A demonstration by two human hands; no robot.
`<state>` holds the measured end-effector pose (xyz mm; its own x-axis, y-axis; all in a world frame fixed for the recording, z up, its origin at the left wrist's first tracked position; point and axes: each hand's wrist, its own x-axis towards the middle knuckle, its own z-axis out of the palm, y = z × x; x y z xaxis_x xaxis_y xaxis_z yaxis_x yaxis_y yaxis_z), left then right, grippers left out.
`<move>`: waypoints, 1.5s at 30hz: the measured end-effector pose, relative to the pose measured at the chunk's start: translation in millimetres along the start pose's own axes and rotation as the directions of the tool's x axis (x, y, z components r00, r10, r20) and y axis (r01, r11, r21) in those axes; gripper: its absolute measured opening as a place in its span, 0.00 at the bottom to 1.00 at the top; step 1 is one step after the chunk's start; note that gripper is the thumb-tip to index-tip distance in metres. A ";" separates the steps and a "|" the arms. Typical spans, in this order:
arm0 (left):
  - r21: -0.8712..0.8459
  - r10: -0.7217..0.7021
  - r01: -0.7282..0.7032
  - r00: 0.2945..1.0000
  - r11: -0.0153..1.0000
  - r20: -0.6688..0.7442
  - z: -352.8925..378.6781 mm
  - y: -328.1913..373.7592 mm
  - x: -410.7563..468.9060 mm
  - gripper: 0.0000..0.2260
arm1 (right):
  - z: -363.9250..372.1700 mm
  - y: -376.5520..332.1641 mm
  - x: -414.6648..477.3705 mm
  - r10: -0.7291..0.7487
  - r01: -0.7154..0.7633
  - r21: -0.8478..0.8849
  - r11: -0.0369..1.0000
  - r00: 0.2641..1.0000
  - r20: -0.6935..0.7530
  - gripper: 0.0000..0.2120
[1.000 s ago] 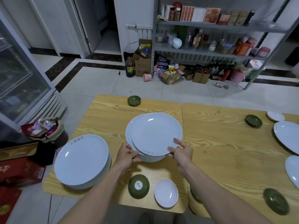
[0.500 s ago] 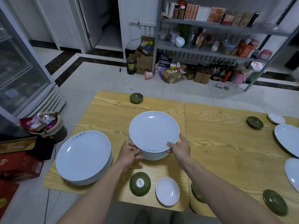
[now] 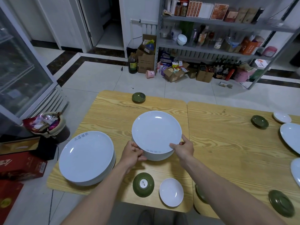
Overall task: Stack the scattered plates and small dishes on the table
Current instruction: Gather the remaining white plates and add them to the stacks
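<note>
A stack of white plates (image 3: 155,132) stands in the middle of the left wooden table (image 3: 112,114). My left hand (image 3: 132,152) grips its near left rim and my right hand (image 3: 184,147) holds its near right rim. A bigger stack of white plates (image 3: 86,157) sits at the table's near left. Close to the front edge lie an upturned green dish (image 3: 143,184) and a small white dish (image 3: 171,192). Another green dish (image 3: 138,97) is at the far edge.
The right table (image 3: 235,143) carries green dishes (image 3: 259,121) (image 3: 281,202), a small white dish (image 3: 282,117) and large white plates (image 3: 290,135) at the right border. A full bin (image 3: 47,124) and red boxes (image 3: 21,166) stand left; shelving (image 3: 227,26) and cartons behind.
The top plate, offset to the right a second ago, now sits squarely on the middle stack. Both hands have closed in on the stack's near rim.
</note>
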<state>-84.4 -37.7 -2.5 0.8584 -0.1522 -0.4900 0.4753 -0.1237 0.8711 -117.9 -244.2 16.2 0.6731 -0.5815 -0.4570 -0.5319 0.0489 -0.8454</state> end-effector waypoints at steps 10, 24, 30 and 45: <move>0.527 0.282 -0.157 0.945 0.835 -0.166 -12.6 14.8 -10.1 0.04 | -17.5 -7.6 -8.5 -0.253 0.263 -0.448 0.854 0.964 0.084 0.28; 0.902 0.354 -0.431 0.845 0.005 0.402 108.3 67.8 -50.8 0.25 | -125.4 -24.0 -22.2 -0.296 0.476 -0.880 -0.008 0.839 0.456 0.37; 0.863 0.392 -0.498 0.780 -0.085 0.488 217.3 66.0 -94.4 0.26 | -246.7 -1.9 -36.2 -0.333 0.395 -0.918 0.038 0.871 0.361 0.38; 0.722 0.336 -0.684 0.658 -0.110 0.674 509.5 17.8 -203.9 0.26 | -532.9 100.7 -49.4 -0.276 0.160 -0.946 0.282 0.958 0.080 0.37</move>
<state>-349.4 -508.5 95.6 0.5939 -0.8028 -0.0522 -0.7785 -0.5898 0.2146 -478.6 -643.3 101.0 0.8324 -0.5058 -0.2264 -0.5286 -0.8474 -0.0500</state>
